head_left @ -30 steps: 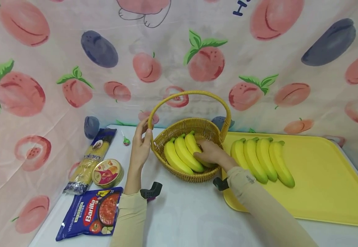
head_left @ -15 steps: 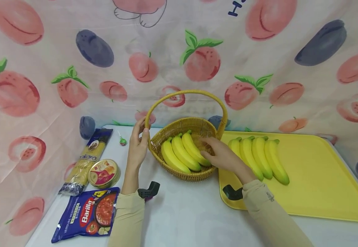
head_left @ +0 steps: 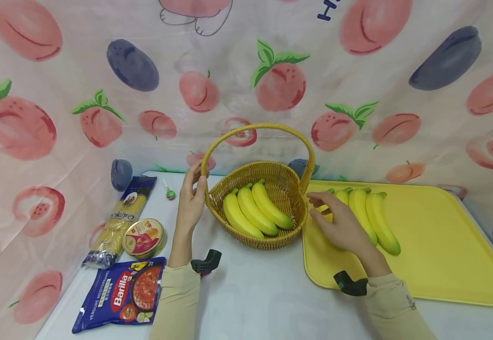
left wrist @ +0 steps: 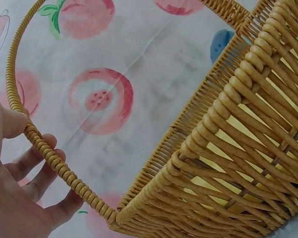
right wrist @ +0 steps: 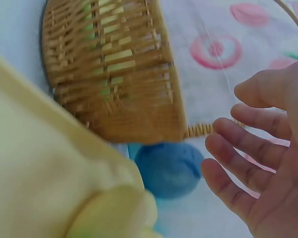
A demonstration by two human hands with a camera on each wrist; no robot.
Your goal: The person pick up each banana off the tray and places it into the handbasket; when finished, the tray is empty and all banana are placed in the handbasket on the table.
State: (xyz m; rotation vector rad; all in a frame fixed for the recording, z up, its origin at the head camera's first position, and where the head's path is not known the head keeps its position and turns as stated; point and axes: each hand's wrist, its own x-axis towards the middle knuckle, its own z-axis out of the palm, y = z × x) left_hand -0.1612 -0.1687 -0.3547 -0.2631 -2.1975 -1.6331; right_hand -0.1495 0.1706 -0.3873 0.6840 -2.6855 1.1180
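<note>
1. Wicker basket (head_left: 267, 212): stands on the white table (head_left: 254, 293) toward its rear edge, touching or just beside the left rim of the yellow tray (head_left: 450, 245). Arched handle upright.
2. Bananas in basket (head_left: 254, 210): three, yellow with green tips, laid side by side, slanting from rear left to front right.
3. Left hand (head_left: 192, 200): at the basket's left side, thumb and fingers curled round the lower left end of the handle where it meets the rim; the left wrist view shows the handle (left wrist: 49, 153) running between thumb and fingers.
4. Right hand (head_left: 340, 222): over the left part of the tray, palm down, fingers spread and relaxed, holding nothing. It covers the leftmost fruit of the tray bunch; whether it touches it cannot be told. The right wrist view shows the fingers (right wrist: 248, 148) open and apart.
5. Bananas on tray (head_left: 373, 215): a row lying side by side at the tray's rear left, green tips toward the rear edge; two lie clear to the right of the hand.
6. Left edge of table, rear to front: spaghetti packet (head_left: 121, 219), round tin (head_left: 145, 237), blue Barilla pouch (head_left: 121, 295) at the front left corner.
7. Small green lollipop (head_left: 170, 192): near the rear edge, left of the left hand.
</note>
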